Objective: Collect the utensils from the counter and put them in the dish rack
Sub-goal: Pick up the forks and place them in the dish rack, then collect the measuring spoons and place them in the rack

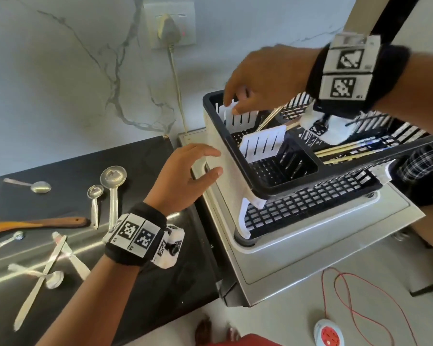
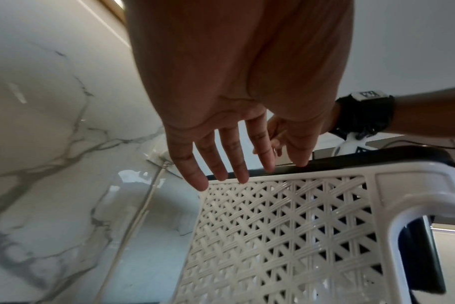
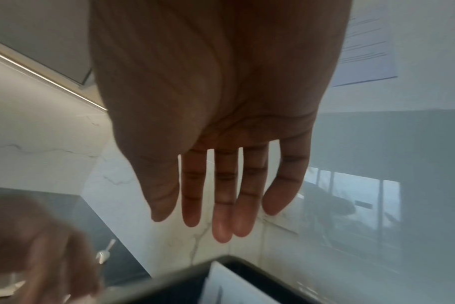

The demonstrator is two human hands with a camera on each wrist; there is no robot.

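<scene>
The dish rack [image 1: 273, 186], black-rimmed with white lattice walls, is being seen standing on a steel drainboard [image 1: 310, 258] to the right of the dark desk [image 1: 160, 283]. The left hand [image 1: 185, 176] is being held at the rack's white left wall, palm toward it; its fingers [image 2: 237, 162] are being kept straight and spread, nothing grasped, the tips lying at the wall's top edge in the left wrist view. Whether they are touching the wall cannot be told. The right hand [image 1: 265, 78] is being held over the rack's far left corner, above the white slotted cutlery compartment [image 1: 240, 116]. In the right wrist view its fingers [image 3: 222, 197] are shown straight and released, holding nothing.

Chopsticks [image 1: 345, 152] are already lying inside the rack, long axes running left to right across the grid, and another slender stick [image 1: 270, 118] is being seen leaning diagonally beneath the right hand.

The remaining utensils are being left on the desk, well apart from the rack. A large round ladle [image 1: 113, 186] and a smaller one [image 1: 94, 201] are lying side by side, bowls toward the wall and handles pointing toward the person. A spoon [image 1: 33, 186] is lying crosswise, bowl to the right. A wooden spatula [image 1: 35, 224] is stretched left to right, handle end to the right. Nearer the desk's front edge, several pale spoons [image 1: 50, 265] are lying crossed over one another at angles.
</scene>
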